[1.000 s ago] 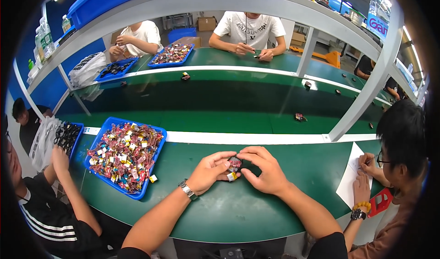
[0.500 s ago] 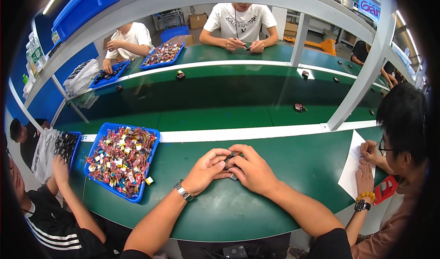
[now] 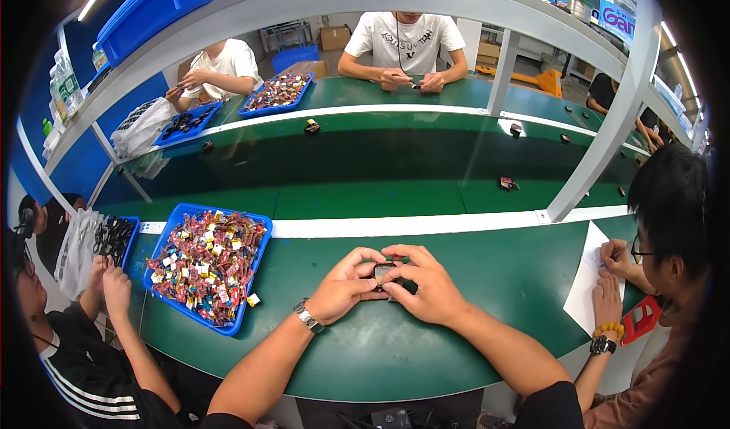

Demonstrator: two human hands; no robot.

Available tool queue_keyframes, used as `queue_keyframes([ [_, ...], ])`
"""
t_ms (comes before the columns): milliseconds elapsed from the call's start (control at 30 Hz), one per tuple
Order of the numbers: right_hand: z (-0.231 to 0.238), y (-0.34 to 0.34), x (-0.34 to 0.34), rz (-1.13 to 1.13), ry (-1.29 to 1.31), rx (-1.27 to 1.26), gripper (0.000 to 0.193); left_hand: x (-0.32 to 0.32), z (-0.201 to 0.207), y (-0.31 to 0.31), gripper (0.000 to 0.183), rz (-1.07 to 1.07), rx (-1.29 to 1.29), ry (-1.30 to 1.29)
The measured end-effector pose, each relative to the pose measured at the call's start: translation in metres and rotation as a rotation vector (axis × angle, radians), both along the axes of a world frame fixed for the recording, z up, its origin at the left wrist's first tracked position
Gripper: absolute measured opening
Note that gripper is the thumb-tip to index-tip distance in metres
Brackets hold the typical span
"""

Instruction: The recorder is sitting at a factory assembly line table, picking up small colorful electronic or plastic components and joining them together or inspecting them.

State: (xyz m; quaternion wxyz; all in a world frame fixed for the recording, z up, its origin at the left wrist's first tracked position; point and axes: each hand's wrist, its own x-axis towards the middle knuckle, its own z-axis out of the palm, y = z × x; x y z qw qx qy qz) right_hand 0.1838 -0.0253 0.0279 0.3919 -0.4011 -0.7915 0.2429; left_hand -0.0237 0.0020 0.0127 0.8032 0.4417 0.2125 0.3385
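Note:
Between my two hands, just above the green tabletop [image 3: 357, 360], is a small dark squarish case [image 3: 385, 272] with a paler face turned up. My left hand [image 3: 346, 286] grips its left side with thumb and fingers; a metal-banded watch sits on that wrist. On the other side my right hand [image 3: 427, 284] pinches the same case, its fingertips at the far edge and thumb at the near one. My fingers cover much of the case's rim, so its exact kind cannot be made out.
Left of my hands stands a blue tray [image 3: 266, 256] heaped with small red, white and yellow parts. A conveyor belt [image 3: 365, 193] carrying scattered small parts runs beyond a white rail [image 3: 411, 224]. At right a person writes on white paper [image 3: 582, 296]; a grey post [image 3: 597, 140] rises nearby.
The case has been tilted so more of its face shows, and my fingers have shifted around its edges. The person at left has brought both hands together. Parts on the belt have barely shifted.

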Motion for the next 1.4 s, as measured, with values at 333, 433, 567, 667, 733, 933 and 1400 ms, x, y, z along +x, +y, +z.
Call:
queue_keyframes([
  [333, -0.004, 0.004, 0.001, -0.006, 0.098, -0.042, 0.009, 0.001, -0.002, 0.002, 0.037, -0.013, 0.023, 0.066],
  [433, -0.001, 0.001, 0.0, 0.05, 0.122, -0.034, 0.009, 0.0, 0.0, -0.001, 0.034, 0.027, 0.046, 0.117],
  [567, -0.002, 0.0, -0.005, -0.026, 0.13, -0.002, 0.01, -0.001, -0.001, -0.002, 0.033, 0.046, 0.043, 0.095],
  [667, -0.006, -0.002, -0.006, -0.088, 0.151, 0.034, 0.01, 0.0, -0.003, -0.002, 0.032, 0.015, -0.001, 0.053],
  [733, -0.007, -0.003, -0.008, -0.115, 0.167, 0.05, 0.01, 0.002, -0.004, -0.002, 0.032, 0.018, 0.02, 0.05],
  [933, -0.006, -0.003, -0.007, -0.08, 0.155, 0.016, 0.013, -0.001, -0.007, 0.0, 0.031, 0.022, 0.002, 0.022],
  [1400, -0.012, -0.006, -0.014, -0.1, 0.196, 0.029, 0.022, -0.002, -0.014, 0.002, 0.031, 0.022, 0.009, -0.027],
])
